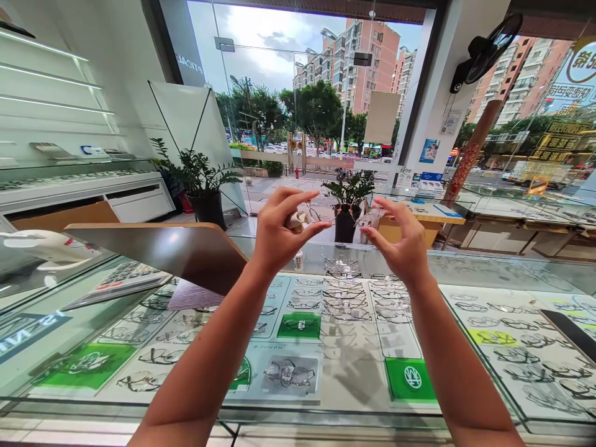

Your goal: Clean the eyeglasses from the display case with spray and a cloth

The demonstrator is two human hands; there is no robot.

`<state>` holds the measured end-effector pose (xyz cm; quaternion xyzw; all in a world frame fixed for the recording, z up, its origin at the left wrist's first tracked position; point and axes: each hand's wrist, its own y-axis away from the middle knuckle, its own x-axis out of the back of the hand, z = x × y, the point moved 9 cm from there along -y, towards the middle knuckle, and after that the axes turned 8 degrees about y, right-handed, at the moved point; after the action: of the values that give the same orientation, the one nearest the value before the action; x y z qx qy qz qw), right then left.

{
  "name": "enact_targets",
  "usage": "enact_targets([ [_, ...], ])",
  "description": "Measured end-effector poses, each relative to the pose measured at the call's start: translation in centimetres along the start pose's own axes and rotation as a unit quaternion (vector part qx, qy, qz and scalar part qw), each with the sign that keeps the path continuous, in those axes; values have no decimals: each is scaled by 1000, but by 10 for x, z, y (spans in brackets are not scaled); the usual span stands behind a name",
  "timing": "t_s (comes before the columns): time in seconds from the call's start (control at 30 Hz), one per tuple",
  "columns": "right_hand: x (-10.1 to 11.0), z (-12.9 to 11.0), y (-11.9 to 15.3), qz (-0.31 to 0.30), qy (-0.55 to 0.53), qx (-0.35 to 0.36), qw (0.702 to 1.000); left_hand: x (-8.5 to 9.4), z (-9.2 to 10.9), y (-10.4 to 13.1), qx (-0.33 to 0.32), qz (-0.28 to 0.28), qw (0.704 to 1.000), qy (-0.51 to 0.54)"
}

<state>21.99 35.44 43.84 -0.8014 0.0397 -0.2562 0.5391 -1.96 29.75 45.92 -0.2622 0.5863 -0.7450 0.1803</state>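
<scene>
A thin-rimmed pair of eyeglasses (367, 218) is held up in front of me, above the glass display counter (344, 406). My left hand (277, 230) pinches one side of it between thumb and fingers. A crumpled pale cloth or tissue (298, 220) is tucked inside the same hand. On the other side, my right hand (404, 241) has its fingers and thumb closed at the glasses' edge. The lenses are clear, so the outline of the frame is hard to make out against the plant behind. Below, rows of eyeglasses (347, 292) lie inside the counter.
A brown board (158, 242) leans at the left, near a calculator or keyboard (125, 276) and a white handheld scanner (46, 248). A small white bottle (298, 260) stands behind my left wrist. A dark phone-like object (572, 335) lies right. Potted plants (207, 208) stand beyond.
</scene>
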Motion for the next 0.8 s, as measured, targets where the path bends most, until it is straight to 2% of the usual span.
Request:
enact_targets([
  [0.13, 3, 0, 0, 22, 26, 7, 999, -1, 2, 2, -9, 12, 1000, -4],
  [0.43, 4, -1, 3, 74, 53, 14, 996, -1, 3, 13, 21, 96, 995, -29],
  [0.8, 8, -6, 4, 86, 46, 17, 995, -1, 6, 15, 37, 112, 993, -18],
])
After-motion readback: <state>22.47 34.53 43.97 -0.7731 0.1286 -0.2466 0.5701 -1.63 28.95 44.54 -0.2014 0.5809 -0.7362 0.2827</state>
